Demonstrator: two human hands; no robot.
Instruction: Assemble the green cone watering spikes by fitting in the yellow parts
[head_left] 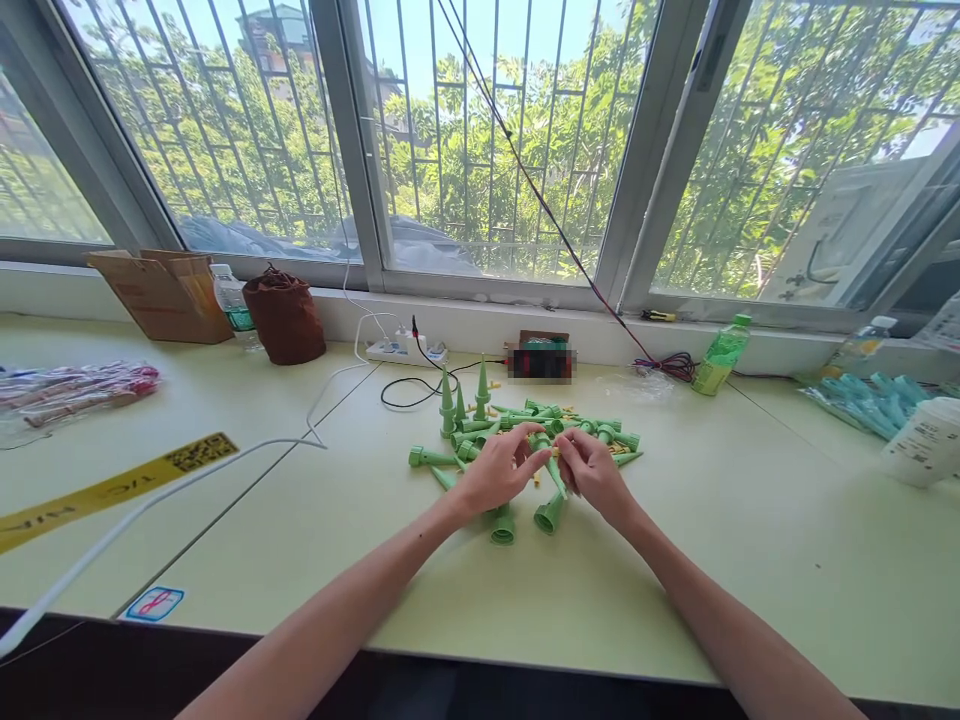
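Observation:
Several green plastic cones with wide collars lie in a pile on the pale table, with small yellow pieces among them. My left hand [506,465] is closed round the collar end of a green cone [555,478], whose tip points down toward me. Close beside it on the right, my right hand [589,468] pinches a small yellow piece [556,453] against that cone. Two cones, one a green cone [502,527], lie nearer me with their open ends facing me. Behind my left hand a few cones stand upright, among them a tall cone [481,392].
At the back are a power strip [409,349], a brown pouch [285,318], a cardboard box [169,300] and a green bottle [722,356]. A white cable [225,455] crosses the left side. On the right stands a white cup [926,443] beside blue-green plastic packets [870,400].

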